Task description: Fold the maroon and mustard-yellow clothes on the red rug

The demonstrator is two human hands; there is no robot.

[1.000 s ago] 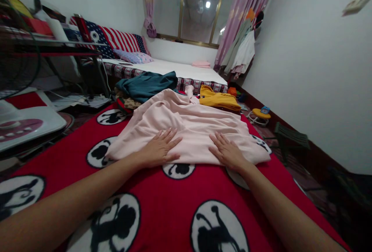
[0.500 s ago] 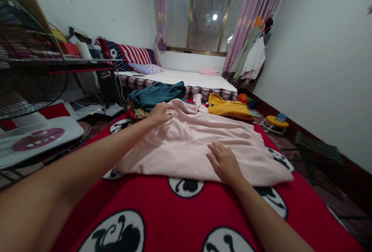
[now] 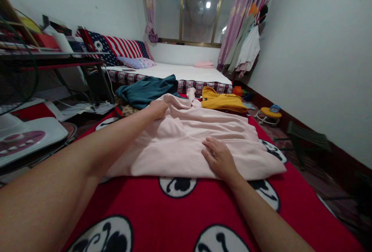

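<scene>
A pale pink garment (image 3: 186, 139) lies spread across a red blanket (image 3: 145, 209) with white round prints. At the garment's far left part, my left hand (image 3: 158, 109) is closed on the cloth, its fingertips partly hidden. My right hand (image 3: 219, 159) rests flat on the near side, fingers stretched out and slightly apart. Just past my left hand is a crumpled teal garment (image 3: 148, 91). A folded yellow garment (image 3: 222, 100) sits beyond the pink cloth, to the right.
A bed with a white top (image 3: 180, 72) stands under the window. To the left is a cluttered desk (image 3: 58, 56) and a fan base (image 3: 26, 136). On the right are a yellow stool (image 3: 270, 113), a dark folding stool (image 3: 308, 138) and hanging clothes (image 3: 247, 50).
The view has tilted down and shifted a little. My left hand has closed more tightly on the pink cloth. My right hand stays flat at about the same spot on the garment.
</scene>
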